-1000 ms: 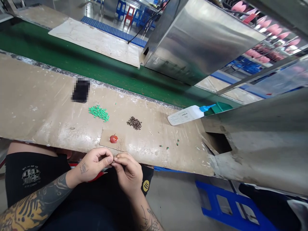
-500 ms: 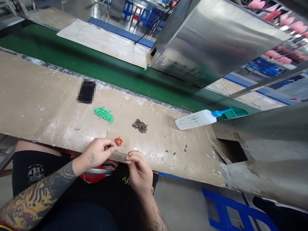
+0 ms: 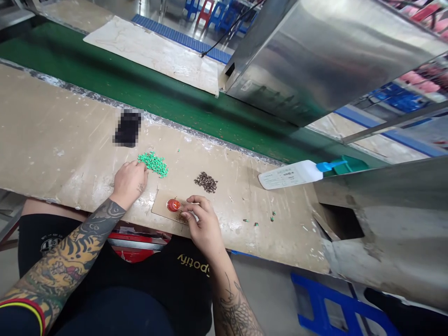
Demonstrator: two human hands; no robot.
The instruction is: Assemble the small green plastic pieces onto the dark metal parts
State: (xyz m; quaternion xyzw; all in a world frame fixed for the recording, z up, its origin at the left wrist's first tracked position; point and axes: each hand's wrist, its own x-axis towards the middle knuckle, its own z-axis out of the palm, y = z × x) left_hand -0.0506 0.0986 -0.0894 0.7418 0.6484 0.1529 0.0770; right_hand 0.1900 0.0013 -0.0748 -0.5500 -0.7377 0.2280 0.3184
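Note:
My left hand (image 3: 130, 183) rests on the bench at the edge of a pile of small green beads (image 3: 153, 164), its fingers bunched against them. My right hand (image 3: 205, 224) lies on a cardboard square (image 3: 163, 208), fingers curled next to a round red piece (image 3: 173, 205) and a patch of fine tan grains (image 3: 181, 217). Whatever the fingertips of either hand may pinch is hidden. A heap of dark brown beads (image 3: 206, 182) sits beyond the cardboard, and a pixelated black object (image 3: 128, 128) lies near the bench's far edge.
A white glue bottle (image 3: 290, 175) with a blue nozzle lies at the bench's right, past several stray beads (image 3: 262, 221). A green conveyor belt (image 3: 147, 105) runs behind the bench, under a stainless steel housing (image 3: 315, 60). A blue stool (image 3: 332, 303) stands below right.
My hands have separated. The left hand moved from the cardboard's near edge forward and left to the green beads. The right hand moved up onto the cardboard beside the red piece.

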